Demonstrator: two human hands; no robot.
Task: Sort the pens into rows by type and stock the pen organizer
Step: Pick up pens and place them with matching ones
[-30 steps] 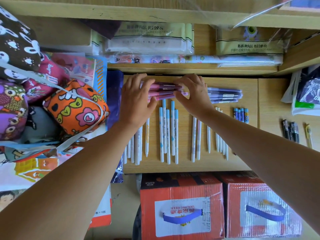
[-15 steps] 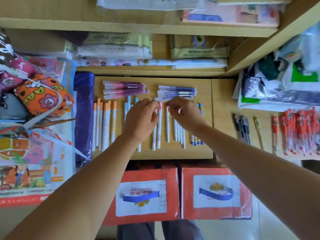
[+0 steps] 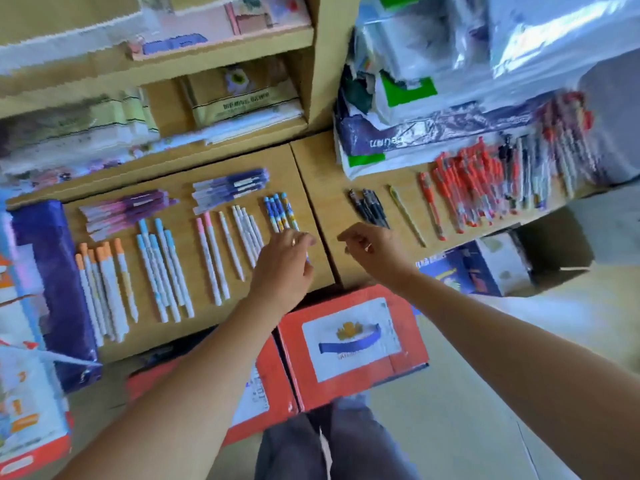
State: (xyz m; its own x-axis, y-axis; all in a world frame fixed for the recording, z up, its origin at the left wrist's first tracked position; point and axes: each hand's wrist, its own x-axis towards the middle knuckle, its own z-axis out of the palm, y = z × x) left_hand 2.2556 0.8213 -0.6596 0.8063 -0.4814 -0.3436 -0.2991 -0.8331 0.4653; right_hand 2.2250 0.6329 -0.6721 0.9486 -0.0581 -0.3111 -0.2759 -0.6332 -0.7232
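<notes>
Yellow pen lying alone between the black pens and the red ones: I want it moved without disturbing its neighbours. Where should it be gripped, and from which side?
Pinch the yellow pen mid-barrel, from straight above, fingers across its width. It lies flat and slanted with bare shelf either side, and the right hand is nearest.

The head-worn camera is looking forward and steeply down from close above the wooden shelf, sitting askew, the far edge rising rightward.
</notes>
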